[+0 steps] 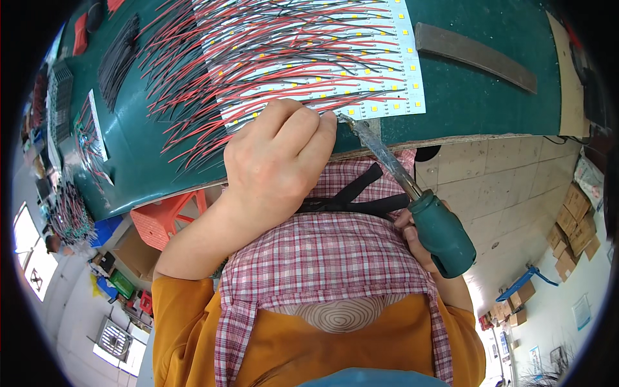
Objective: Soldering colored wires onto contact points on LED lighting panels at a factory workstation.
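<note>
A white circuit board (416, 97) dotted with yellow square LEDs lies on the green-topped table, under rows of red and black wires (277, 80) that fan out past its left side. At the board's near edge my left hand (277, 151) is closed, thumb and fingers drawn together. Whatever it pinches is hidden behind the fingers. My right hand (418, 242) grips a soldering iron (442, 232) by its green handle, which covers part of the fingers. The iron's metal shaft slants up and left, its tip close beside my left fingertips.
A flat grey metal bar (477, 57) lies right of the board. Loose black wires (119, 61) and a narrow wired strip (98, 126) are on the table's left. Under its near edge (451, 140) stands a red plastic stool (158, 219). Cardboard boxes (574, 222) are stacked at far right.
</note>
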The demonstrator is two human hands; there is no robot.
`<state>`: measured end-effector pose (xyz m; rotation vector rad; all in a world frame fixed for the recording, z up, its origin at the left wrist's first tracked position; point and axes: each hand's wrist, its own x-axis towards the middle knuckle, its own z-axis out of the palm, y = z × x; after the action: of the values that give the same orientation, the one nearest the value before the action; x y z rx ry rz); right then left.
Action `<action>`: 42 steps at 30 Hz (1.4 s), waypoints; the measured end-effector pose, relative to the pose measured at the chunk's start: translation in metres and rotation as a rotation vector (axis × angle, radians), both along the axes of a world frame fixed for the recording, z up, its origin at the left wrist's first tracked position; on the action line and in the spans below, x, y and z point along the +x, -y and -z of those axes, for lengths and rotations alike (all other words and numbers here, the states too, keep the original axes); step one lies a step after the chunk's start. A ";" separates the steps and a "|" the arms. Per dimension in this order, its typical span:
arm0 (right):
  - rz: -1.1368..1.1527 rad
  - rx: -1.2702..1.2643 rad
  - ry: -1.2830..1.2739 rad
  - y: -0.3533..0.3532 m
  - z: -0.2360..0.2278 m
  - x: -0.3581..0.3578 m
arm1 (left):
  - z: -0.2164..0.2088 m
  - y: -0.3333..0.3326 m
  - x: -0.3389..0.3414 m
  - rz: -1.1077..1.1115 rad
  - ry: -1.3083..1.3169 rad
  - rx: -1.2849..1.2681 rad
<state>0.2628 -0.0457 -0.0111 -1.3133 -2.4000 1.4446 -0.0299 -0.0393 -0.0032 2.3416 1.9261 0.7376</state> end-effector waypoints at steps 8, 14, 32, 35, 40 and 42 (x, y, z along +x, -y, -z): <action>0.107 -0.093 -0.035 -0.002 -0.004 -0.004 | 0.000 -0.002 -0.001 0.017 -0.055 -0.001; 0.209 -0.221 0.102 -0.009 -0.017 -0.017 | -0.001 -0.001 0.000 0.008 -0.061 0.001; 0.112 -0.107 0.029 -0.005 -0.013 0.000 | 0.011 -0.013 0.008 0.076 0.052 0.047; 0.063 -0.106 -0.020 0.005 -0.002 0.011 | 0.012 -0.013 0.009 0.076 0.028 0.068; 0.098 -0.142 -0.014 0.006 0.001 0.013 | 0.011 -0.012 0.011 0.069 -0.002 0.052; 0.042 -0.060 -0.027 0.004 0.002 0.012 | 0.010 -0.012 0.011 0.068 -0.005 0.043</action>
<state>0.2747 -0.0499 -0.0135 -1.3394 -2.3159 1.5239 -0.0187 -0.0272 -0.0135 2.4223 1.8400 0.7763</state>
